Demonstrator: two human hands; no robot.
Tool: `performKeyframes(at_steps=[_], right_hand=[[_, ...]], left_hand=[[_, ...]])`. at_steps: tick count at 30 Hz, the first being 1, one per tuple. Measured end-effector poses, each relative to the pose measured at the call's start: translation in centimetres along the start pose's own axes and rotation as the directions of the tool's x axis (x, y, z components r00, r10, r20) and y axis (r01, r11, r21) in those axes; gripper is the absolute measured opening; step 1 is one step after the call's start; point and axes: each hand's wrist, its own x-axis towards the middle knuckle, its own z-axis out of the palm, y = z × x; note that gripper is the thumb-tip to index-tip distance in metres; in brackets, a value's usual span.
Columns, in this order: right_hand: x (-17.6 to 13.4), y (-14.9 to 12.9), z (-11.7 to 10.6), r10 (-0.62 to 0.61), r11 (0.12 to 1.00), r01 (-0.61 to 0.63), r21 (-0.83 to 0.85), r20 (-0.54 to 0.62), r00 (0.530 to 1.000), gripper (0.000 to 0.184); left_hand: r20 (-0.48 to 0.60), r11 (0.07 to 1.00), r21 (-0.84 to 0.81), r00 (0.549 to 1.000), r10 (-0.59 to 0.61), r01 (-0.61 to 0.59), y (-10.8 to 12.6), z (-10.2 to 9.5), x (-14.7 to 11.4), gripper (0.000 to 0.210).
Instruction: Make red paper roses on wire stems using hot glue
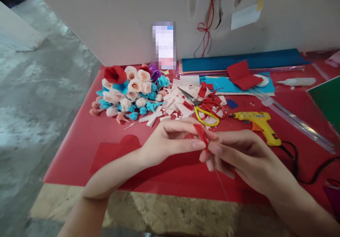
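Observation:
A small rolled piece of red crepe paper (201,133) is pinched between my two hands over the front of the table. My left hand (175,137) grips it between thumb and fingers from the left. Beneath it, my right hand (233,152) closes on its lower end, where a thin wire stem (221,182) runs down towards me. Just beyond my fingers lie yellow and red-handled scissors (203,111), blades pointing away to the left. A yellow hot glue gun (256,120) rests on its side beyond my right hand. Near my left forearm lie flat red paper pieces (111,153).
Pink, blue, red and purple paper flowers (132,88) are heaped at the back left. Paper scraps (172,102) cover the middle. Folded red paper (243,74), a white bottle (297,82) and clear strips (300,120) lie right. A lit phone (164,45) leans against the wall.

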Motion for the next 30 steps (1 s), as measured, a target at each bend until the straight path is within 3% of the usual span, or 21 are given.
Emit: performKeyframes(at_steps=[24, 30], right_hand=[[0.16, 0.07, 0.07, -0.003, 0.996, -0.001, -0.086, -0.052, 0.999, 0.030], [0.19, -0.15, -0.02, -0.016, 0.991, 0.009, -0.133, -0.045, 0.999, 0.032]], left_hand=[[-0.025, 0.995, 0.095, 0.999, -0.033, 0.035, 0.43, 0.05, -0.08, 0.018], [-0.001, 0.991, 0.131, 1.000, 0.004, -0.004, 0.46, -0.17, -0.14, 0.021]])
